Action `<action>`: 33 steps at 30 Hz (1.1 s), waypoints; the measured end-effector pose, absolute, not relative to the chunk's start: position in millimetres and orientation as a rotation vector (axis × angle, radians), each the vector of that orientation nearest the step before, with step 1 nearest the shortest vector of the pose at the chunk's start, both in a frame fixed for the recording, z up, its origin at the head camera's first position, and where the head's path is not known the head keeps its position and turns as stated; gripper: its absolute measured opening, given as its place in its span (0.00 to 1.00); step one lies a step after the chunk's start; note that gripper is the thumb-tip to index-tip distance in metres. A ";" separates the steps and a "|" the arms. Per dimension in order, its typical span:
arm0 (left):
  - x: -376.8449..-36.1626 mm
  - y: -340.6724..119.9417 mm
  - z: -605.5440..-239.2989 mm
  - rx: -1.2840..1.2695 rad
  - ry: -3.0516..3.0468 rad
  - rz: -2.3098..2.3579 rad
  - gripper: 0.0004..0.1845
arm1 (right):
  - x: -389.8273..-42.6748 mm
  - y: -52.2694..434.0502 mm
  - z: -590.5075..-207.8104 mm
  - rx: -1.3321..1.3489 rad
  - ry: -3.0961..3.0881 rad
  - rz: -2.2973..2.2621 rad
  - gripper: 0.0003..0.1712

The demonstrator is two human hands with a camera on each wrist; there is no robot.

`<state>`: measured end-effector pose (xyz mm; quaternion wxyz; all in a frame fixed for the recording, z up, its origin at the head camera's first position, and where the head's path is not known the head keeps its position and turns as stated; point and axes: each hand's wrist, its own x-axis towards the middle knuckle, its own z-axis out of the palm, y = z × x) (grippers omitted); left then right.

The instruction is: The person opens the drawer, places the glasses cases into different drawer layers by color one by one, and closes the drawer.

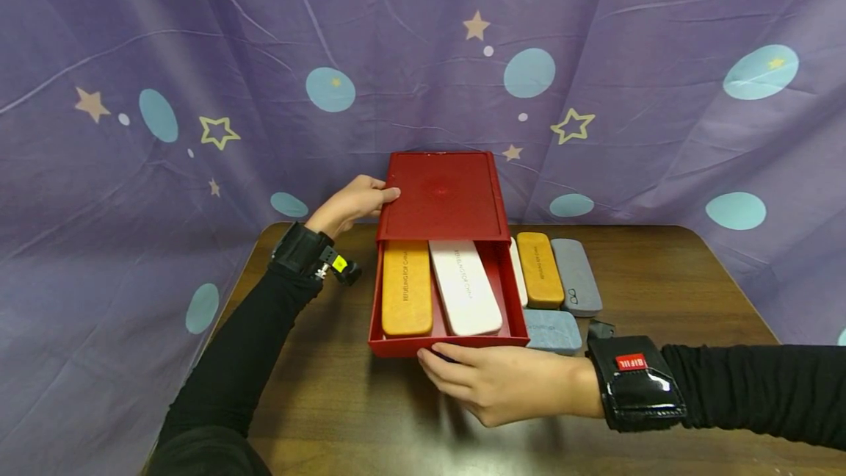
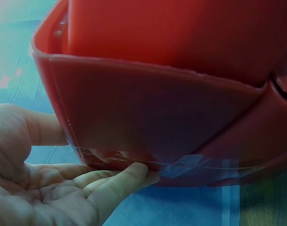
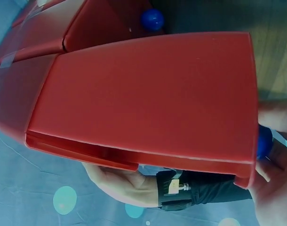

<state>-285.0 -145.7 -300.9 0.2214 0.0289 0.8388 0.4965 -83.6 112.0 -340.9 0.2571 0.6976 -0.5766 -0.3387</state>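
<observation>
A red drawer is pulled partway out of a red drawer cabinet. Inside it lie a yellow glasses case and a white glasses case, side by side with printed lettering. My left hand grips the cabinet's left side; in the left wrist view its thumb and fingers close around a red edge. At the drawer front, my right hand holds the blue round knob, its thumb and fingers on either side. The knob is hidden in the head view.
Right of the cabinet lie another yellow case, a grey case with a glasses mark, a light blue case and a partly covered white one. A second blue knob shows on the cabinet. Behind hangs a purple curtain.
</observation>
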 end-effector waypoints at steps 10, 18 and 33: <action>-283.2 -146.1 -299.0 0.078 2.321 1.364 0.29 | -87.6 110.6 -335.1 1.959 -1.530 -0.911 0.14; -283.9 -146.5 -300.2 0.071 2.321 1.364 0.29 | -90.8 112.8 -329.0 1.948 -1.509 -0.887 0.15; -280.4 -145.4 -296.8 0.085 2.314 1.363 0.28 | -103.6 114.6 -326.0 1.903 -1.472 -0.831 0.20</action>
